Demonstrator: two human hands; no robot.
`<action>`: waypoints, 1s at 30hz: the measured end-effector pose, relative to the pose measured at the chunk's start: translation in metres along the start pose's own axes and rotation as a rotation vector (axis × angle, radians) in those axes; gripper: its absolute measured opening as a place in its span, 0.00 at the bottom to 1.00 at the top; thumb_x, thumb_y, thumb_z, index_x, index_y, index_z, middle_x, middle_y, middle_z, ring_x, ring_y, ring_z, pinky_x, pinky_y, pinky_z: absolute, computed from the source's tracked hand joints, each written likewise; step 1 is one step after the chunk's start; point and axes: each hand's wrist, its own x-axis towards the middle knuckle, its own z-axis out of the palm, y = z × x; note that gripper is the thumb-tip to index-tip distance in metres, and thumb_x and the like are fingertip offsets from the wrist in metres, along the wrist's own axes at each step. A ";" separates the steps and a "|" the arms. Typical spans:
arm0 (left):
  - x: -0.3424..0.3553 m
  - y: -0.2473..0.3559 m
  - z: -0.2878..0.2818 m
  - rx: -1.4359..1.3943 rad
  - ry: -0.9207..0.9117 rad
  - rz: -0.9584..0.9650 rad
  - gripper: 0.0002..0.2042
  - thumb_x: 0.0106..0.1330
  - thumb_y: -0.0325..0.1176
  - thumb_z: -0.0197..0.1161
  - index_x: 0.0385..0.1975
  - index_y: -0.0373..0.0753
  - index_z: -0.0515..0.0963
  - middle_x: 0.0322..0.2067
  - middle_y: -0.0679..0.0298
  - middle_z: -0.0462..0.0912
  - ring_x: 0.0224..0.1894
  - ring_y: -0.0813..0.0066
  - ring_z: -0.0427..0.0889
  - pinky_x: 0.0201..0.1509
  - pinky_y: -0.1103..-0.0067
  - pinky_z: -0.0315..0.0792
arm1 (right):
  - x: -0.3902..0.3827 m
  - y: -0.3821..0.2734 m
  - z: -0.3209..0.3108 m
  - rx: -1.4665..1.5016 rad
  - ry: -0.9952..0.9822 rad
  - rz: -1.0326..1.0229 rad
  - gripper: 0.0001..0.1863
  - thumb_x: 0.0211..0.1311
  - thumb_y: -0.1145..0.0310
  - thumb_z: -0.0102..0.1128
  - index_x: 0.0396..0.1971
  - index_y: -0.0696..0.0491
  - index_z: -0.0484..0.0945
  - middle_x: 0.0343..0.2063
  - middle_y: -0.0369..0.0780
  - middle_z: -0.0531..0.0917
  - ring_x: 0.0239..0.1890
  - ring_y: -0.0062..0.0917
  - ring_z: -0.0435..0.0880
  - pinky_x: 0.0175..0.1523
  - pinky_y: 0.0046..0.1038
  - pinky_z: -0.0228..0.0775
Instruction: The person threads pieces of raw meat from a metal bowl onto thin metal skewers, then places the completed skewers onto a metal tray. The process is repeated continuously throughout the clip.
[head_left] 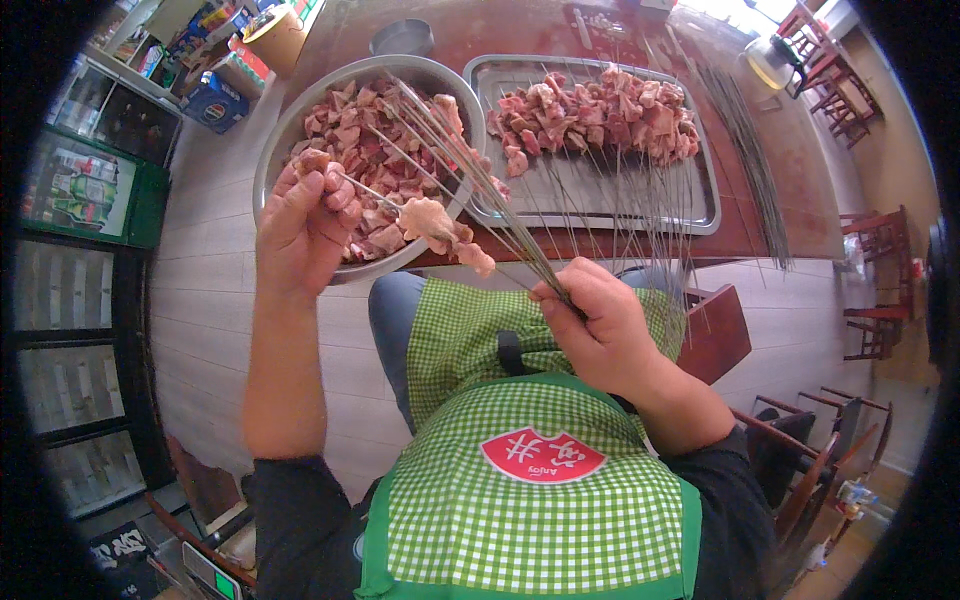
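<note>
My left hand (300,225) is closed with a small chunk of raw meat (312,160) pinched in its fingers, at the tip of a thin metal skewer. Several pale meat pieces (430,222) are threaded further down that skewer. My right hand (605,330) grips a bundle of metal skewers (530,248) in front of the table edge; their far ends fan out over the bowl. Below and beyond my left hand is a large metal bowl (270,150) full of cut raw meat (350,120).
A metal tray (590,212) right of the bowl bears loaded meat skewers (600,115), their bare ends overhanging the table's front edge. More bare skewers (745,150) lie at the table's right. A small round pan (402,38) and a glass jug (770,62) stand farther back.
</note>
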 end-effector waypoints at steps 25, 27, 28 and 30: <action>-0.011 -0.040 0.039 0.032 -0.051 0.170 0.14 0.80 0.40 0.49 0.53 0.38 0.74 0.55 0.46 0.80 0.54 0.57 0.84 0.60 0.63 0.78 | -0.005 0.002 -0.003 -0.034 -0.040 0.031 0.06 0.60 0.78 0.62 0.37 0.59 0.81 0.28 0.46 0.77 0.32 0.41 0.79 0.36 0.36 0.71; -0.011 -0.050 0.044 -0.078 -0.050 0.131 0.14 0.80 0.40 0.49 0.52 0.38 0.74 0.54 0.47 0.80 0.53 0.58 0.84 0.59 0.64 0.78 | -0.005 0.003 -0.002 -0.026 -0.028 0.014 0.05 0.60 0.78 0.61 0.37 0.59 0.81 0.28 0.45 0.77 0.32 0.40 0.79 0.36 0.36 0.71; -0.011 -0.053 0.045 -0.136 -0.055 0.118 0.13 0.80 0.40 0.49 0.52 0.38 0.74 0.54 0.48 0.80 0.52 0.59 0.84 0.59 0.64 0.78 | -0.005 0.003 -0.001 -0.017 -0.034 0.031 0.05 0.60 0.78 0.61 0.37 0.59 0.81 0.28 0.45 0.77 0.32 0.40 0.79 0.36 0.36 0.71; -0.011 -0.053 0.046 -0.063 0.029 0.176 0.12 0.80 0.38 0.50 0.51 0.38 0.75 0.53 0.49 0.81 0.51 0.59 0.84 0.58 0.65 0.78 | -0.005 0.002 0.000 -0.015 -0.013 0.001 0.05 0.60 0.79 0.61 0.37 0.59 0.80 0.28 0.45 0.77 0.31 0.40 0.79 0.36 0.36 0.71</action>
